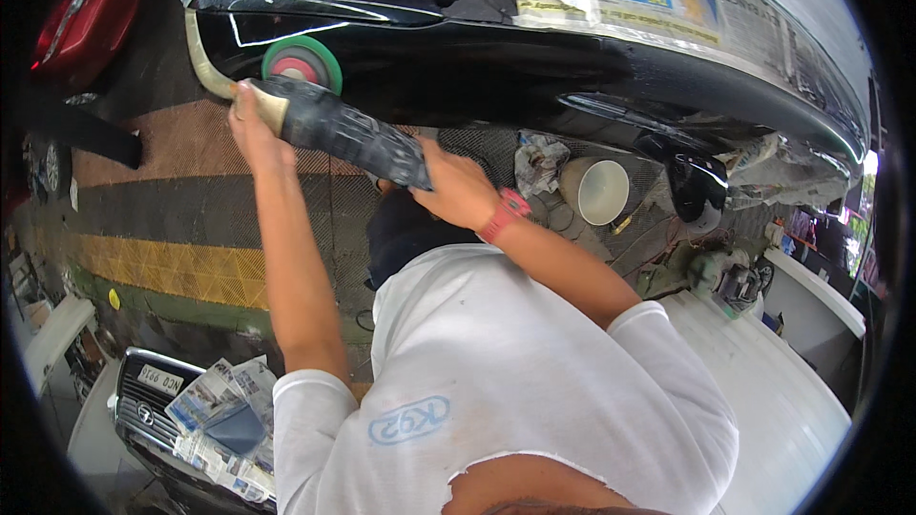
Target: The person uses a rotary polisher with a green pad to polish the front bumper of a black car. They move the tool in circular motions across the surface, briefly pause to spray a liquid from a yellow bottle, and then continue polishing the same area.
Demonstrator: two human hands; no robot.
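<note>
A black power polisher (348,126), smeared with pale residue, is held across in front of me. Its round green pad (331,65) with a red centre is up against the glossy black car body (458,67), at the left part of the panel. My left hand (258,132) is closed at the tool's front end, by its cream-coloured head. Around the rear of the tool's body, my right hand (458,183) is wrapped, with a red watch (504,215) on that wrist. The fingers' undersides are hidden.
Newspaper (754,14) masks part of the car at the upper right. A white bucket (599,193) stands on the floor beside crumpled plastic (540,164). A red car (91,19) is at far left. Behind me, another car's grille (143,415) has newspapers nearby.
</note>
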